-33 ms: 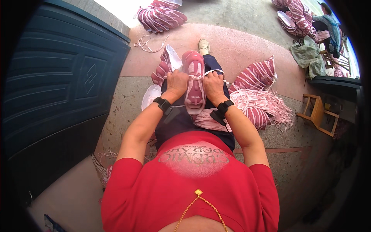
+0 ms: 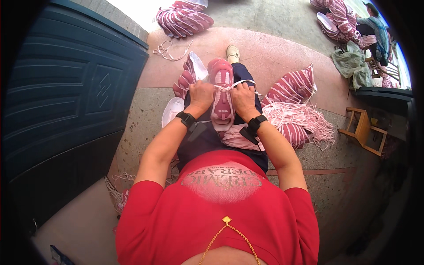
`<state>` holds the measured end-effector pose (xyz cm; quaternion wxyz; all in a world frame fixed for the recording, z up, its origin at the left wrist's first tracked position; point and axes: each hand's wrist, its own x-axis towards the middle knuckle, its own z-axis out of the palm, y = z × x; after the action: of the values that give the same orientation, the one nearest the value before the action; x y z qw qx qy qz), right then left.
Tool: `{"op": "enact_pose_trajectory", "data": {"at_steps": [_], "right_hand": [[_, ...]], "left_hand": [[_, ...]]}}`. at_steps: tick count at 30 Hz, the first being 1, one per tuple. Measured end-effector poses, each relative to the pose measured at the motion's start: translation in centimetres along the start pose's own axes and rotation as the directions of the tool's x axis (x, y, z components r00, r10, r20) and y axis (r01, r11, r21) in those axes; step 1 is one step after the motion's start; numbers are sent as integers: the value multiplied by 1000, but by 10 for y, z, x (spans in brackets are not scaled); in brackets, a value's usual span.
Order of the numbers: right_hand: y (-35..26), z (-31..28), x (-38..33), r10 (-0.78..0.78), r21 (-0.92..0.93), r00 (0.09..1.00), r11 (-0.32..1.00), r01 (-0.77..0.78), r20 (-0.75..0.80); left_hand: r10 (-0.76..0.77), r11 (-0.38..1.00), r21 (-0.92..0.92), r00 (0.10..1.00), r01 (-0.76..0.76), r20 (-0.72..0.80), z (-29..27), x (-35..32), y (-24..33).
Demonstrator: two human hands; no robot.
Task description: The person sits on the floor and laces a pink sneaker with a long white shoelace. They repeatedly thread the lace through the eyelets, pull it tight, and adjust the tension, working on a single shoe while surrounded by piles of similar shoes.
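Dark blue panelled metal door (image 2: 66,101) is filling the left. Heaps of pink-and-white striped shoe uppers w/ loose laces (image 2: 296,110) are lying right of the lap. Pink moulded sneaker (image 2: 222,95) is resting on the lap, centre. Left hand (image 2: 201,97) and right hand (image 2: 244,99) are flanking it, fingers curled, pinching a thin white lace (image 2: 240,83) across the shoe.

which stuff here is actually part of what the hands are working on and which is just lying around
In hand:
- pink shoe on the lap
- white lace across it
- left hand and right hand gripping shoe and lace

Lying about:
- pile of pink shoe uppers
- loose laces on the floor
- small wooden stool
- dark blue door
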<state>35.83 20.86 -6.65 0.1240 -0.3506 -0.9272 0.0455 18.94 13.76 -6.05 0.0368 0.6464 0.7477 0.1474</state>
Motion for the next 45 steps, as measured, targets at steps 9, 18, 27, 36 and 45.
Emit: {"op": "enact_pose_trajectory", "data": {"at_steps": [9,18,27,36,45], "right_hand": [[14,-5,2,-45,104,953,994,14,298],[19,-3,-15,-45,352,995,936,12,87],[20,8,-20,62,485,997,874,-30,-49],[4,8,-20,40,425,987,905,31,-157],[15,-13,7,-407,-31,914,913,407,6]], "left_hand": [[-73,986,153,994,60,78,-7,-25,29],[18,990,-143,988,4,150,-7,-20,8],[-8,918,-393,994,52,113,-15,37,22],[79,878,-430,824,209,562,29,100,42],[-49,67,-729,732,681,679,-28,92,31]]}}
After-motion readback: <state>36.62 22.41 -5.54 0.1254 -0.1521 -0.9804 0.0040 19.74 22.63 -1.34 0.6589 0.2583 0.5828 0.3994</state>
